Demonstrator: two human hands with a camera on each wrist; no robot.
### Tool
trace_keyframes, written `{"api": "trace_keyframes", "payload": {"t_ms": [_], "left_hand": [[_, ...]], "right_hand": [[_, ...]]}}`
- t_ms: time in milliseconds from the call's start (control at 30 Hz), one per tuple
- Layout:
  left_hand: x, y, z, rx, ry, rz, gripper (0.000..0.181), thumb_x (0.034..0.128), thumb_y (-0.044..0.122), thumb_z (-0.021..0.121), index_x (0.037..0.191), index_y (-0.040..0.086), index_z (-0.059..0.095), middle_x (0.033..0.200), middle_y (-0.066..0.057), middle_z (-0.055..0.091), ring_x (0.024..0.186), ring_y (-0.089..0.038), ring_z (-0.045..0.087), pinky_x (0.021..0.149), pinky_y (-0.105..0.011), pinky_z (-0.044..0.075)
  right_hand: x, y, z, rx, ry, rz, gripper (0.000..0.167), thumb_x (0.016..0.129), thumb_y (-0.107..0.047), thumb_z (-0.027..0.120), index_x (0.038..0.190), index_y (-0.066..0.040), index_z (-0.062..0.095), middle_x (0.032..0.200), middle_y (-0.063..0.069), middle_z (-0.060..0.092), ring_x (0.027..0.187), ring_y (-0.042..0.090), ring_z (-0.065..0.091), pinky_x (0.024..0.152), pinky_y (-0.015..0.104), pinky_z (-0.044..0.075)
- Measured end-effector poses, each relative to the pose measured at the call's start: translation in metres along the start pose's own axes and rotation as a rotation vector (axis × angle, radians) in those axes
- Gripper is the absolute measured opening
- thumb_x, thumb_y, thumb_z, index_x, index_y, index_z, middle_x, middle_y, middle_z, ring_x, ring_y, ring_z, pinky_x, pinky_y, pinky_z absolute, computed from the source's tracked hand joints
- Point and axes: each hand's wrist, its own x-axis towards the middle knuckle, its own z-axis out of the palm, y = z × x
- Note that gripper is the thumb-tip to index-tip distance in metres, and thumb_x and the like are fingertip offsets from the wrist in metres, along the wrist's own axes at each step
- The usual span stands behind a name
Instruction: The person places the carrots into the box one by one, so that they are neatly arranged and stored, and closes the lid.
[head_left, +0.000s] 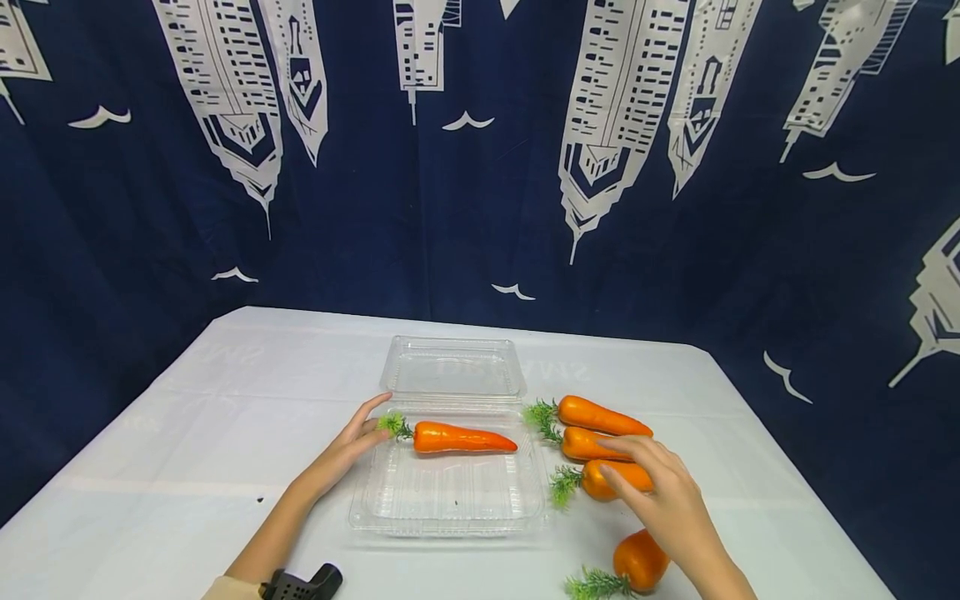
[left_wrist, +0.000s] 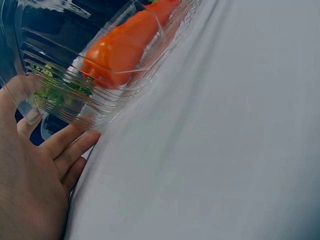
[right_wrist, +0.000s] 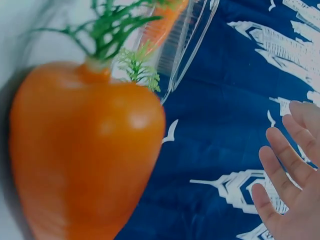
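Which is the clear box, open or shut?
Open: the clear box has its lid lying back behind it, and one carrot lies uncovered inside.

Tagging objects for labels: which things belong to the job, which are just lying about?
Likely the job:
open clear container, left hand at its edge
carrot inside it
four carrots to its right, right hand near them

Just around:
dark speck on white tablecloth
blue printed backdrop
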Motion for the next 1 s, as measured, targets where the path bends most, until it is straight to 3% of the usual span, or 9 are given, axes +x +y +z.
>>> {"api": "trace_keyframes", "payload": {"t_ms": [233, 467, 867, 1000], "left_hand": [[0.000, 0.000, 0.000, 0.004, 0.003, -0.002, 0.055, 0.0915, 0.033, 0.048, 0.140, 0.037, 0.021, 0.135, -0.019, 0.042, 0.116, -0.032, 0.050, 0.099, -0.060, 0.031], [0.000, 0.001, 0.000, 0.006, -0.001, -0.004, 0.055, 0.0920, 0.032, 0.047, 0.140, 0.037, 0.021, 0.134, -0.019, 0.044, 0.113, -0.029, 0.052, 0.098, -0.057, 0.034], [-0.001, 0.001, 0.000, 0.013, 0.006, -0.012, 0.056, 0.0916, 0.034, 0.047, 0.141, 0.036, 0.022, 0.136, -0.019, 0.041, 0.116, -0.032, 0.049, 0.097, -0.057, 0.034], [-0.001, 0.002, 0.000, 0.011, 0.002, -0.006, 0.056, 0.0919, 0.033, 0.047, 0.141, 0.035, 0.021, 0.135, -0.019, 0.042, 0.112, -0.030, 0.052, 0.095, -0.054, 0.037]], "right_hand": [[-0.008, 0.012, -0.007, 0.005, -0.058, 0.032, 0.029, 0.077, -0.016, 0.071, 0.104, -0.023, 0.064, 0.106, -0.005, 0.063, 0.102, 0.011, 0.048, 0.087, 0.048, 0.039], [-0.017, 0.025, -0.017, -0.024, -0.113, 0.102, 0.029, 0.080, -0.024, 0.069, 0.107, -0.023, 0.063, 0.107, -0.004, 0.063, 0.101, 0.018, 0.049, 0.085, 0.048, 0.039], [-0.032, 0.058, -0.025, -0.067, -0.323, 0.201, 0.036, 0.079, -0.035, 0.068, 0.111, -0.020, 0.060, 0.119, 0.008, 0.059, 0.111, 0.036, 0.050, 0.085, 0.056, 0.037], [-0.036, 0.069, -0.026, -0.073, -0.366, 0.198, 0.039, 0.076, -0.036, 0.070, 0.111, -0.023, 0.060, 0.117, 0.004, 0.060, 0.108, 0.032, 0.051, 0.084, 0.055, 0.038]]}}
